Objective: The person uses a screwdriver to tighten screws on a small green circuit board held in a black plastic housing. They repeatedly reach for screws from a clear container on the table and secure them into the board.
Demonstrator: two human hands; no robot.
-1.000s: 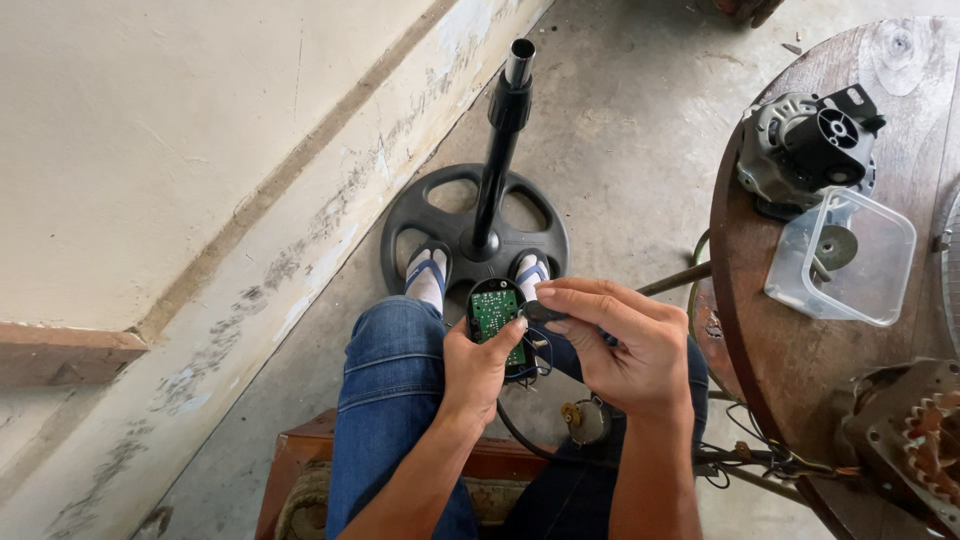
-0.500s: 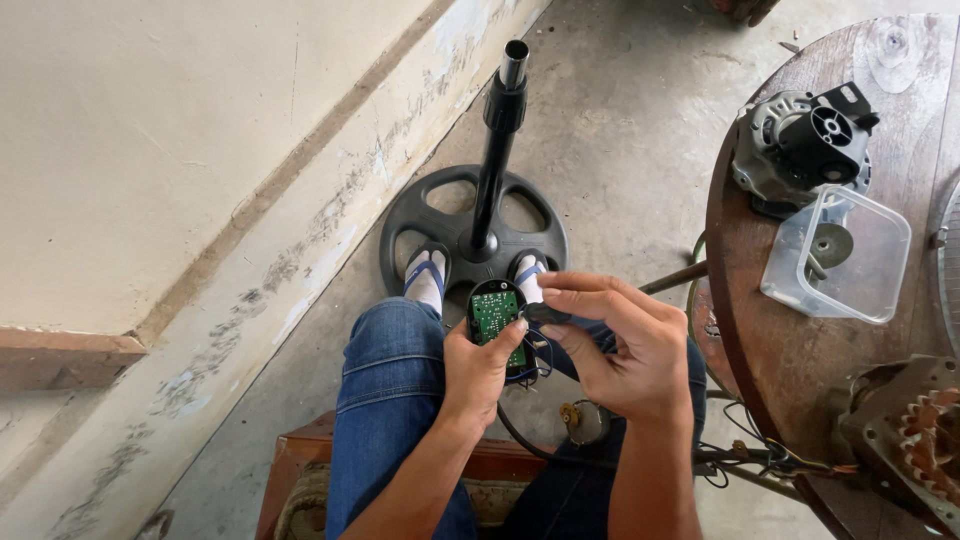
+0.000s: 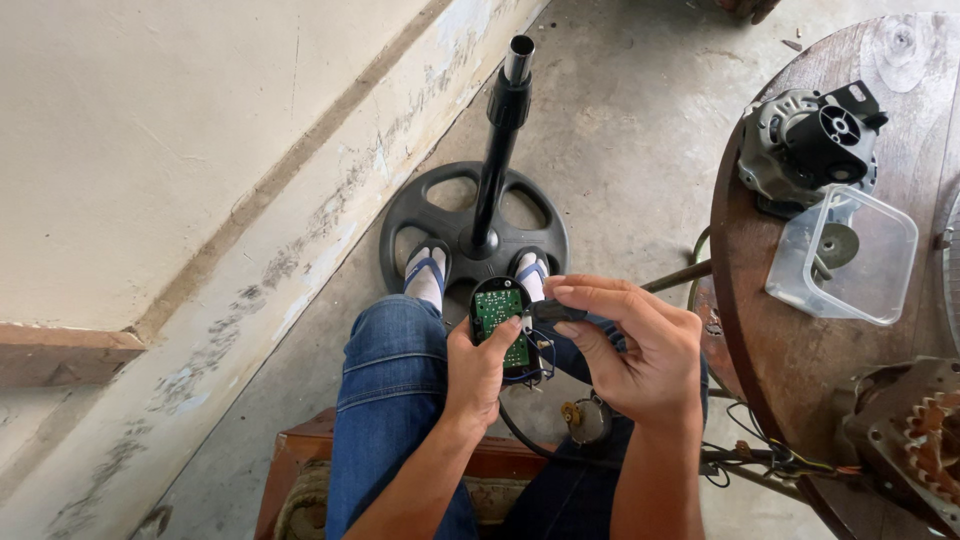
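My left hand (image 3: pixel 480 372) holds a small black housing with a green circuit board (image 3: pixel 499 318) facing up, over my lap. My right hand (image 3: pixel 628 345) pinches a black-handled tool (image 3: pixel 556 311) whose tip rests at the board's right edge. Thin wires (image 3: pixel 535 368) hang from the board below my hands. I sit on a wooden stool (image 3: pixel 300 470) in blue jeans, feet in sandals (image 3: pixel 425 272) resting on the base of a black fan stand (image 3: pixel 474 222).
A round wooden table (image 3: pixel 780 350) stands at right with a black and grey fan motor (image 3: pixel 812 140), a clear plastic tub (image 3: pixel 842 255) and another motor with copper windings (image 3: pixel 925 420). A small motor (image 3: pixel 587 420) lies between my knees. A wall runs along the left.
My hands have stayed together over my lap. The right hand has shifted slightly while the tool stays at the board's edge.
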